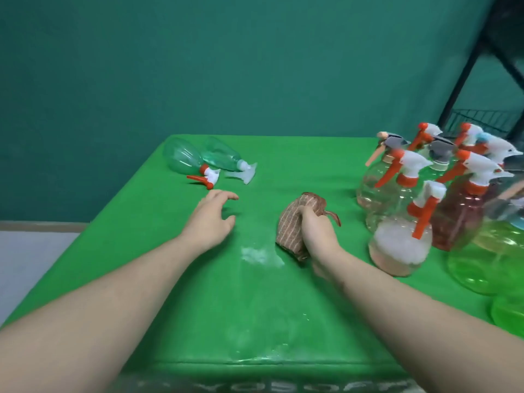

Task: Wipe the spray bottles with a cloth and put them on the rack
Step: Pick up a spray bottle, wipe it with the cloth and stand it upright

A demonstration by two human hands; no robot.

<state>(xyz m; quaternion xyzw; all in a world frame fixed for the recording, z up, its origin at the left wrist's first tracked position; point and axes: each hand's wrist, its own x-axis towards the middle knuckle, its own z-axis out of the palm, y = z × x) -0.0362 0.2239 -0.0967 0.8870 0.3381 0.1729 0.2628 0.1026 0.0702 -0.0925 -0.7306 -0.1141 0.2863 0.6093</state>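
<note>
- Our right hand has its fingers curled tight round a bunched brown striped cloth, resting it on the green worktop.
- Our left hand holds nothing; its fingers are loosely spread and reach toward 11 o'clock.
- Just beyond those fingertips, at 11 o'clock from the left hand, lie two clear green spray bottles on their sides: one with an orange trigger, and touching or just beside it one with a pale trigger.
- At 6 o'clock from the cloth a whitish wet patch shows on the worktop.
- At 3 o'clock from the cloth stands a crowd of upright spray bottles; the nearest is a round one holding foam, with an orange trigger.
- Behind that crowd, at 1 o'clock, a black wire rack rises at the edge of view; we cannot tell what it carries.
- We judge the step in hand is fetching a lying bottle to wipe.
- The next move calls for the left hand to close round one bottle's body, lift it and bring it to the cloth without rolling its neighbour away.
</note>
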